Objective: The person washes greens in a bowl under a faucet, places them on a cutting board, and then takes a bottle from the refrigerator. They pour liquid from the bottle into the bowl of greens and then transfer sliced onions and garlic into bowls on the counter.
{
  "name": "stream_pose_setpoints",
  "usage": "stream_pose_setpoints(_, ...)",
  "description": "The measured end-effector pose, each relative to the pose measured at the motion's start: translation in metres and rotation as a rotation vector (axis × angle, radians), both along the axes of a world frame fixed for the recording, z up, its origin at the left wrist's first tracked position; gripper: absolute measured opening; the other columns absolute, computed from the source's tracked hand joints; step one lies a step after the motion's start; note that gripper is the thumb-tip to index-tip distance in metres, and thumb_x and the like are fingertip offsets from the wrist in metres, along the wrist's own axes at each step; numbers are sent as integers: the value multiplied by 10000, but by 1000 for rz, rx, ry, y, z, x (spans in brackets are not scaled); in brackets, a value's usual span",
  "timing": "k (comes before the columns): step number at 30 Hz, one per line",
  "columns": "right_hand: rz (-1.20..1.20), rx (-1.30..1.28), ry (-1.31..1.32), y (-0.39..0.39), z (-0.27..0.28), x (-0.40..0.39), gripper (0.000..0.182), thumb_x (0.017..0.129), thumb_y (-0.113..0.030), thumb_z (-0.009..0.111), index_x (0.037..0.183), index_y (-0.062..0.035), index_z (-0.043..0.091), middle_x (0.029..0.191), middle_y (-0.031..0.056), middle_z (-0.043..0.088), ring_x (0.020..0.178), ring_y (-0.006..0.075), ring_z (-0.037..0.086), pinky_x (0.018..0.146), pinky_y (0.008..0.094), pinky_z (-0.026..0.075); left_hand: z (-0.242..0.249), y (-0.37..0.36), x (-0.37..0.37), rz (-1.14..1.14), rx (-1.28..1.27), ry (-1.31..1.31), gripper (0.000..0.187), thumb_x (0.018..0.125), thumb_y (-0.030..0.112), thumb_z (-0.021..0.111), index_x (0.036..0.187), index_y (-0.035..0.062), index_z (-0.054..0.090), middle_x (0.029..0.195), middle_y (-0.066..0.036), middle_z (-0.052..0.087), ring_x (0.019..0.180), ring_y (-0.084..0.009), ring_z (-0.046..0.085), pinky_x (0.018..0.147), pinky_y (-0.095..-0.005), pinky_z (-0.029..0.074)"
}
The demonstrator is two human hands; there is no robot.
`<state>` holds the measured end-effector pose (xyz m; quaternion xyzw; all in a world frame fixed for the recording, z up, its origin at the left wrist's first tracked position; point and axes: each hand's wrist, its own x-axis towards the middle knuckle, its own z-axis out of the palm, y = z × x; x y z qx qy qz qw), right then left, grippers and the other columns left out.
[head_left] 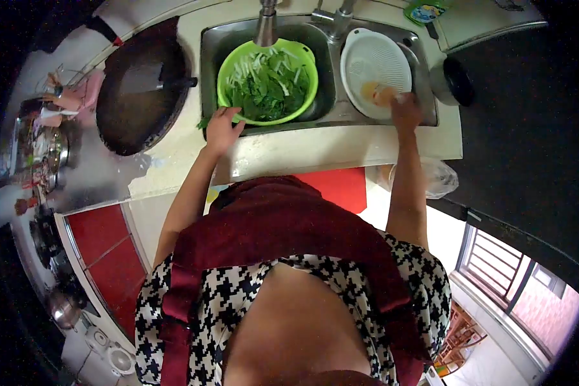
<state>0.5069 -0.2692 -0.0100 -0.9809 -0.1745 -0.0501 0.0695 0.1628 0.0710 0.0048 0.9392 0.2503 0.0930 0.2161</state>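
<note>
A green bowl (302, 55) full of chopped green leaves (268, 83) sits in the steel sink (212, 58) under the tap (266, 26). My left hand (222, 130) rests on the sink's front edge, its fingers touching the near rim of the green bowl. To the right a white colander (373, 61) lies in the sink with a pale orange lump (377, 94) inside. My right hand (405, 110) is at the colander's near rim, fingers on or right beside that lump; whether it grips it cannot be told.
A dark wok (141, 96) sits left of the sink on the counter. A black pot (453, 80) stands to the right of the sink. Cluttered utensils and jars (42, 154) fill the far left. A plastic bag (437, 177) hangs below the counter's right end.
</note>
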Motion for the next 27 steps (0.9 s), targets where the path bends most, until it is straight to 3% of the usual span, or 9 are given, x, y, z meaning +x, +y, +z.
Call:
stream_pose_setpoints(3,-104,-38,170,-18,-32,-6,447,737,-482,573,1026,-144,524,949,133,626,845,322,611,719,424,481,-3,0,0,-50,-39,-4,344,704,217,651,1013,75,600,942,-132,580,896,-305,553,777,-385,458)
stream_pose_setpoints(6,-99,-112,207,-13,-1,-27,466,705,-449,606,1032,-130,513,900,103,629,826,305,615,701,431,479,-1,-3,-2,-17,-97,31,348,696,222,656,1006,72,601,933,-132,567,889,-318,545,765,-390,458)
stream_pose_setpoints(11,56,-292,-88,-3,-2,-33,516,656,-432,648,1023,-91,523,913,101,620,859,275,605,677,435,474,3,-2,-6,-39,-43,-43,356,686,212,666,1004,67,601,954,-148,561,894,-325,541,779,-384,449)
stream_pose_setpoints(14,54,-136,92,9,27,-53,488,638,-415,663,1002,-113,543,981,102,594,909,261,576,693,449,460,10,0,-6,-80,-107,-81,328,694,173,672,998,71,604,975,-133,566,908,-315,541,805,-363,442)
stream_pose_setpoints(17,22,-40,-190,1,17,-85,439,673,-392,662,1000,-120,555,1017,106,577,927,264,556,709,463,449,23,-1,-3,-122,-190,-126,217,730,123,653,937,67,619,946,-119,578,889,-293,550,787,-348,443)
stream_pose_setpoints(20,-52,8,38,-8,56,-130,437,741,-413,599,1068,-128,543,1034,92,582,951,305,536,800,467,409,13,6,-3,-221,-249,-183,140,749,117,638,867,44,622,886,-117,590,832,-284,563,745,-343,450)
stream_pose_setpoints(23,-174,61,78,-27,62,-179,318,778,-357,586,992,-122,594,1023,77,590,1002,279,524,839,468,371,27,-3,1,-247,-285,-209,139,757,134,643,747,10,580,801,-119,581,744,-278,566,669,-333,451)
stream_pose_setpoints(26,-139,191,-142,-49,72,-218,151,722,-207,628,681,-67,588,643,105,588,646,294,579,718,411,418,9,-9,2,-334,-273,-420,214,683,162,712,734,14,566,811,-119,569,771,-294,556,679,-360,446)
stream_pose_setpoints(27,-219,204,-134,-51,79,-231,149,729,-194,639,674,-69,580,564,99,560,539,292,560,644,389,429,10,-11,0,-331,-302,-335,372,611,181,760,897,35,570,963,-143,543,906,-320,529,768,-380,434)
